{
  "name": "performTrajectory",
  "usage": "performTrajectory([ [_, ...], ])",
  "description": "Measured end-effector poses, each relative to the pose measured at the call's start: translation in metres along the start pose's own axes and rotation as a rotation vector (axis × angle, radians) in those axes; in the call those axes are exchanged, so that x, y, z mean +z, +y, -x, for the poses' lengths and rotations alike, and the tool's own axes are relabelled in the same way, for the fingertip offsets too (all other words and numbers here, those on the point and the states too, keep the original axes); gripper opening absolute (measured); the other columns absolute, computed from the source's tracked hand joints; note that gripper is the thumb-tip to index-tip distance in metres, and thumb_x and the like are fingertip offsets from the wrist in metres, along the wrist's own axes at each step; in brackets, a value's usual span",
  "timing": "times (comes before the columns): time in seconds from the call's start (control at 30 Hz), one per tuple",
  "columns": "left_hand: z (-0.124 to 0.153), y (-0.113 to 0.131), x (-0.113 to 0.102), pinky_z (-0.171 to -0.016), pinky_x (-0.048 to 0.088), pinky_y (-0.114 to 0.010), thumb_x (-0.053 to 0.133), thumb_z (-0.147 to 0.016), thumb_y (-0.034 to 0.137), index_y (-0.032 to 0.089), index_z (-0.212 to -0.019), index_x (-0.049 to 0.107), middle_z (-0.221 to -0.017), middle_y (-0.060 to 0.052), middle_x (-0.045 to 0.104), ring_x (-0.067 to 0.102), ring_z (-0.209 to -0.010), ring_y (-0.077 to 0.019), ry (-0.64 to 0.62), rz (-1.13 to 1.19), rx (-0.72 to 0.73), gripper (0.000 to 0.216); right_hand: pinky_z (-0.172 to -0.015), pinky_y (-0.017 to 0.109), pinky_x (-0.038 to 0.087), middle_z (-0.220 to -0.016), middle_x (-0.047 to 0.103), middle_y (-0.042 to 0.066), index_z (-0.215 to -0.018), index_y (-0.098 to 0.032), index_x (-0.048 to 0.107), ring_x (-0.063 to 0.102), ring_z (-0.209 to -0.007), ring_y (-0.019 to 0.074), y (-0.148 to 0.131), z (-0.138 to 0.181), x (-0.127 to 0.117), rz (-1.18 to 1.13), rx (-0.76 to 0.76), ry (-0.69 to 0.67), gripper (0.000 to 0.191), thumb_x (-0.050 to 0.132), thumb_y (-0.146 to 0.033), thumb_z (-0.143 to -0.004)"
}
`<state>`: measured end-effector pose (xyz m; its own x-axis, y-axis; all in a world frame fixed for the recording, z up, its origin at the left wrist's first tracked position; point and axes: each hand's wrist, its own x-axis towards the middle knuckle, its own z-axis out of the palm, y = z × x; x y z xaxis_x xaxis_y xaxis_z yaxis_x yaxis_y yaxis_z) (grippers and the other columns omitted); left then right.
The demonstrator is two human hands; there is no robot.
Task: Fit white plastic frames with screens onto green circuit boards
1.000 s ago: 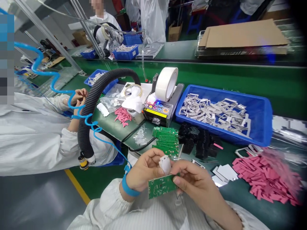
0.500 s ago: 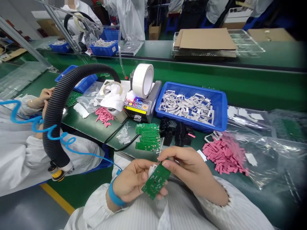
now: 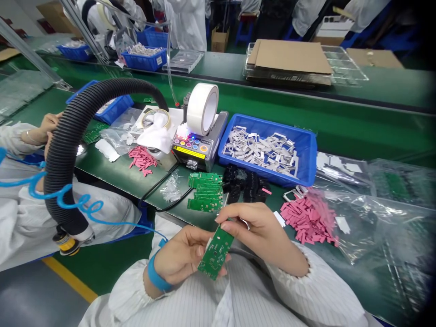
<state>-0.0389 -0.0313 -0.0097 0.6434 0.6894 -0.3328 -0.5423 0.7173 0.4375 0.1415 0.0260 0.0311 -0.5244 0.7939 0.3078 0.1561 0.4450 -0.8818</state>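
My left hand (image 3: pixel 180 256) and my right hand (image 3: pixel 254 229) both hold one small green circuit board (image 3: pixel 215 253) above my lap. The left hand cups the board from below, fingers curled round its lower end. The right hand pinches its upper end between thumb and fingers. A white piece shows just behind the board's top edge. A blue wrist strap (image 3: pixel 155 277) sits on my left wrist. On the green bench just ahead lie a stack of green boards (image 3: pixel 205 191) and a heap of black parts (image 3: pixel 245 185).
A tape dispenser with a white roll (image 3: pixel 200 125) stands beside a blue bin of grey frames (image 3: pixel 269 149). Pink strips (image 3: pixel 308 219) lie to the right, next to clear bags (image 3: pixel 381 213). A black corrugated hose (image 3: pixel 71 136) arches on the left over a co-worker's sleeve (image 3: pixel 20 213).
The board has tilted from nearly flat to steeply slanted between my hands. My view has shifted right and slightly up, so the bench things sit further left.
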Motion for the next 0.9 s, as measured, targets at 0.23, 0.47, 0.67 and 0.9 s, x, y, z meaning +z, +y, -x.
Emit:
performTrajectory([
  [0.23,-0.004,-0.001,-0.006,-0.063,0.058,-0.024,0.074,-0.07,0.031,0.018,-0.1,0.066,-0.095,-0.01,0.075,0.072,-0.083,-0.0215,-0.09,0.081,-0.038,0.034,-0.058,0.017,0.044,-0.075,0.066,0.0,-0.089,-0.017,0.061,0.058,-0.065,0.0083,0.006,-0.004,-0.006,0.22,-0.126,-0.047,0.01,0.051,-0.018,-0.091],
  [0.47,-0.014,-0.004,0.003,-0.078,0.055,-0.029,0.077,-0.067,0.022,0.016,-0.098,0.066,-0.092,-0.007,0.074,0.07,-0.085,-0.0179,0.005,0.094,0.012,0.033,-0.074,0.029,0.048,-0.093,0.064,0.007,-0.101,-0.017,0.056,0.059,-0.087,0.0172,0.002,0.003,0.004,0.479,-0.03,0.17,0.014,0.051,-0.026,-0.091],
  [0.67,-0.027,-0.003,0.013,-0.064,0.047,-0.016,0.081,-0.06,0.02,0.019,-0.092,0.07,-0.077,0.001,0.068,0.061,-0.072,-0.0079,0.292,0.025,0.185,0.034,-0.067,0.031,0.046,-0.084,0.062,0.003,-0.091,-0.02,0.054,0.054,-0.081,0.0191,-0.01,0.023,0.012,0.478,0.113,0.029,0.02,0.066,-0.031,-0.08],
  [0.9,-0.042,-0.006,0.021,-0.092,0.044,-0.033,0.079,-0.062,0.017,0.025,-0.105,0.066,-0.106,-0.004,0.068,0.059,-0.103,-0.0204,0.253,-0.088,0.109,0.045,-0.073,0.033,0.047,-0.092,0.065,0.004,-0.085,-0.02,0.052,0.057,-0.084,0.0187,-0.003,0.029,-0.027,0.572,0.131,-0.008,0.018,0.055,-0.007,-0.073],
])
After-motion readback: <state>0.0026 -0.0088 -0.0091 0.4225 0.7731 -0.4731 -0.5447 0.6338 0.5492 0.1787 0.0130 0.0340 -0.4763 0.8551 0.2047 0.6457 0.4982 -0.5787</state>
